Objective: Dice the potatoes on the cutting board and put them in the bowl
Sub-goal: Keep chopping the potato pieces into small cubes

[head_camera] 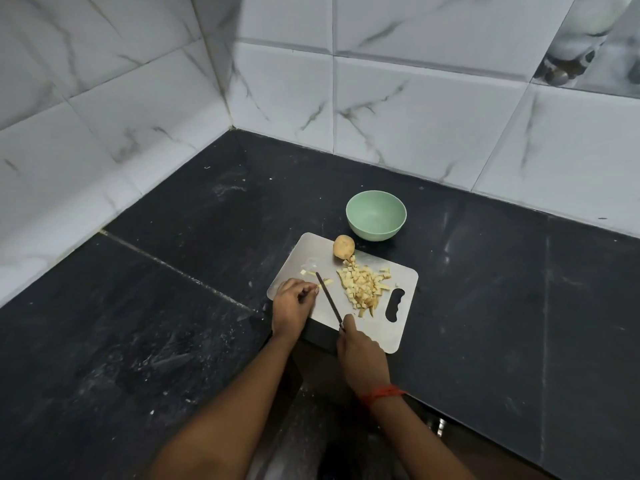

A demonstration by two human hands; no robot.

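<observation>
The left hand [292,299] rests on the near left part of the flat, grey metal cutting board [298,258], its fingers [311,289] curled and pinching the end of a pale potato strip [325,282] right beside the blade. The right hand [360,351] is wrapped round the handle of a slim, dark-bladed knife [329,299], forefinger laid along the top, with the tip pointing away across the board.

The main danger is to the left fingertips. The strip is short, and the blade lies almost against them, so a downward cut could catch a nail or skin unless the tips tuck back. A piece this small could also slide on the smooth metal. The near corner of the board seems to jut past the edge of the dark stone surface [173,306], so a hard press there could tip it and scatter the heap. When the dice are moved, some may fall on the surface, since the bowl stands just off the far edge of the board.

There are one board, one knife and one pale green round bowl [375,233], which holds nothing. One whole unpeeled potato [343,247] sits at the far edge of the board. One heap of diced potato [365,287], too many cubes to count, lies towards the right by the handle slot. About two loose bits [304,271] lie past the knife tip.
</observation>
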